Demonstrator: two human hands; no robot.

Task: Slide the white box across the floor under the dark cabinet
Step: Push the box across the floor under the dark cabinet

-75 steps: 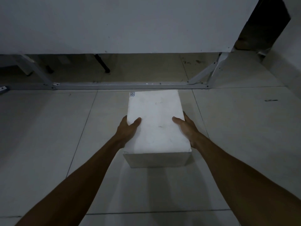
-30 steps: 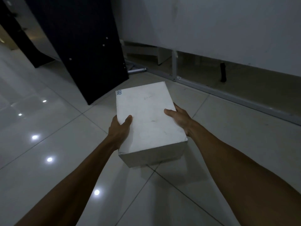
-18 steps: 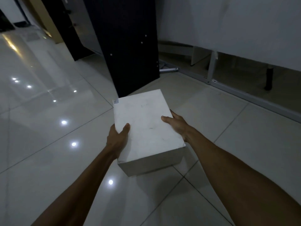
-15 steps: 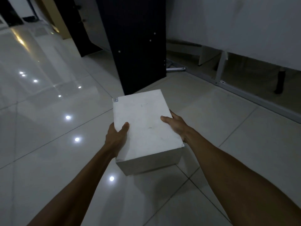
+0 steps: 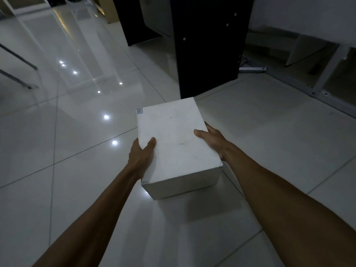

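the left hand (image 5: 141,157) presses flat on the left side of the white box (image 5: 176,143), with the thumb lying over the top edge. the right hand (image 5: 211,140) does the same on the right side, thumb on the top face, the other fingers hidden behind the wall. so both hands are closed on the box from two sides, and the box is between them, with its long side going away from the person. i cannot tell for sure if its bottom touches the floor (image 5: 77,170) or is held just above it; a shadow lies under the near corner.

the box looks stiff, with sharp corners and flat walls that do not bend under the palms. it seems not very heavy, because the wrists look relaxed, but this is only my guess. the tiles are glossy and reflect the lamps, so it should slide easily. the best hold for pushing is probably low on the side walls or on the near end face.

just beyond the far end of the box stands the dark cabinet (image 5: 208,45), very near the far right corner. farther to the right of the right hand runs a grey metal frame (image 5: 300,87)
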